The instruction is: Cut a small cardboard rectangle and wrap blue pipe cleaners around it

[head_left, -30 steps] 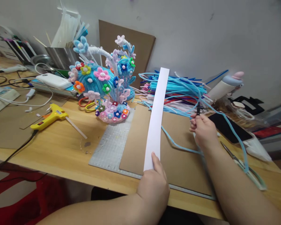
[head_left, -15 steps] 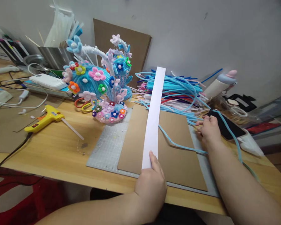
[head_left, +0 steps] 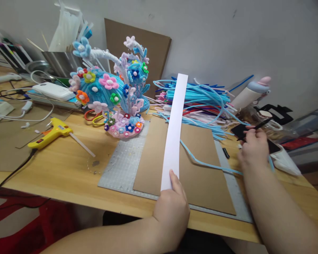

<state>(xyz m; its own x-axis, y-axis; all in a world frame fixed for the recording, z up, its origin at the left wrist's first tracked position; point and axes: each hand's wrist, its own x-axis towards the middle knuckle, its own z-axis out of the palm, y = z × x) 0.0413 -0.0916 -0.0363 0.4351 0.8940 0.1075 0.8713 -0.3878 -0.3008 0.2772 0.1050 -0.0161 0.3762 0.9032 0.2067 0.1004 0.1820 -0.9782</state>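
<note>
My left hand (head_left: 172, 211) pinches the near end of a long white paper strip (head_left: 175, 127), which lies across a brown cardboard sheet (head_left: 201, 169) on a grey cutting mat (head_left: 122, 162). My right hand (head_left: 251, 148) is closed round a thin black pen (head_left: 259, 125) over a black phone (head_left: 241, 131) at the right. A small black pen cap (head_left: 225, 152) lies just left of that hand. A loose blue pipe cleaner (head_left: 201, 162) curls across the cardboard between my hands.
A flower-covered pipe-cleaner sculpture (head_left: 113, 91) stands at the back left of the mat. A heap of blue pipe cleaners (head_left: 204, 102) lies behind the cardboard. A yellow glue gun (head_left: 50, 132) lies on the left, a bottle (head_left: 251, 93) at the right, and cables and a metal container (head_left: 60, 63) at the far left.
My right hand moved right from the pipe-cleaner heap to the phone and now holds a black pen with its cap lying on the mat. My left hand and the strip stayed put.
</note>
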